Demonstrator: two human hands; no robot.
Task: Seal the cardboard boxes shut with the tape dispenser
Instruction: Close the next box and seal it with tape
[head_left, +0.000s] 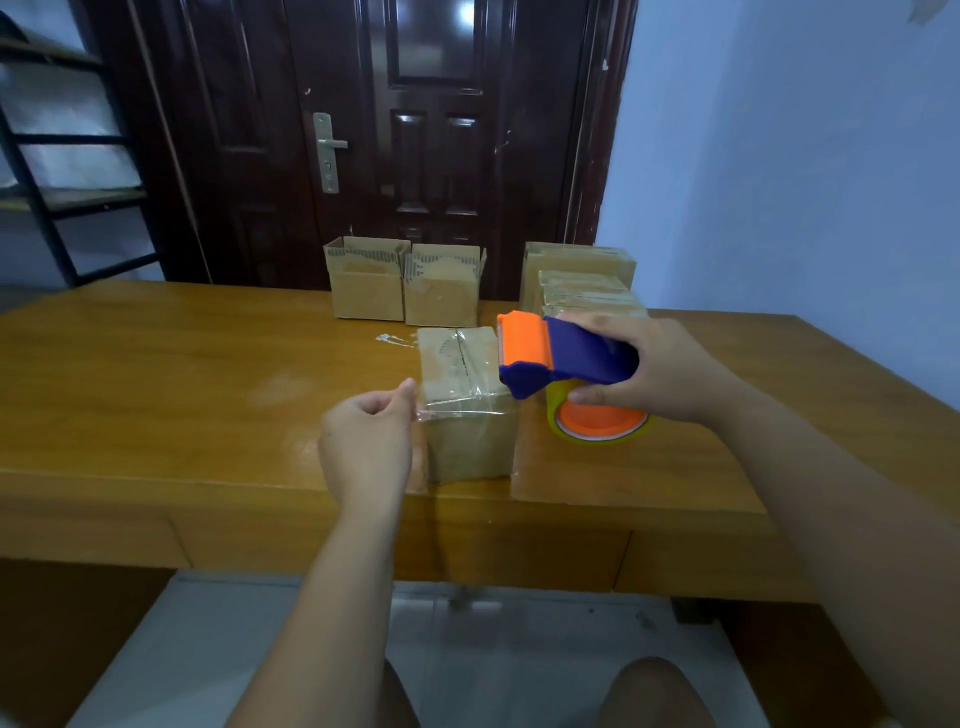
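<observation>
I judge the small cardboard box (465, 405), near the desk's (156, 374) front edge, light and easily shoved, so my left hand (366, 441) pinches the thin, clingy tape end (422, 414) at its left side while my right hand (654, 369) grips the rigid tape dispenser (561, 358) by its right side.

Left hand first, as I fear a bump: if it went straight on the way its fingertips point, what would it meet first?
Probably the near cardboard box, close beside the left hand, which pinches the tape strip stuck across that box; depth is unclear.
</observation>
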